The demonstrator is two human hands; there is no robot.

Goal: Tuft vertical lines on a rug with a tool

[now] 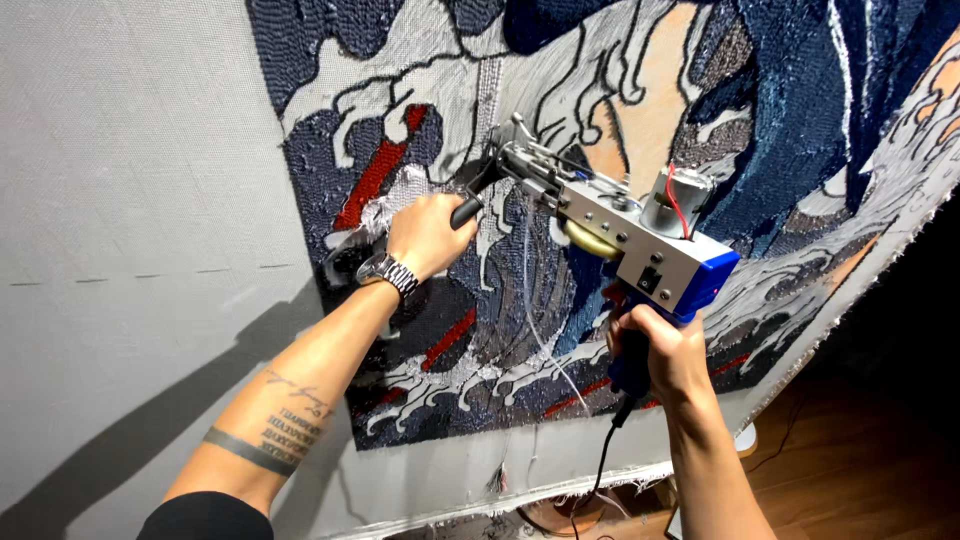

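Tattooed along the forearm, the left hand is wrapped shut on the black front handle of a grey-and-blue electric tufting gun, a metal-link wristwatch worn below it. At four o'clock, the right hand is clamped on the gun's blue rear grip. The gun's needle end is pressed against stretched grey backing cloth bearing a navy, white and red tufted wave pattern.

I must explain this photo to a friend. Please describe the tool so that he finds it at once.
A large stretched cloth bearing a blue, grey and red tufted picture fills the view. Before it, the right hand and left hand hold a tufting gun: the only metal thing, grey with a blue back.
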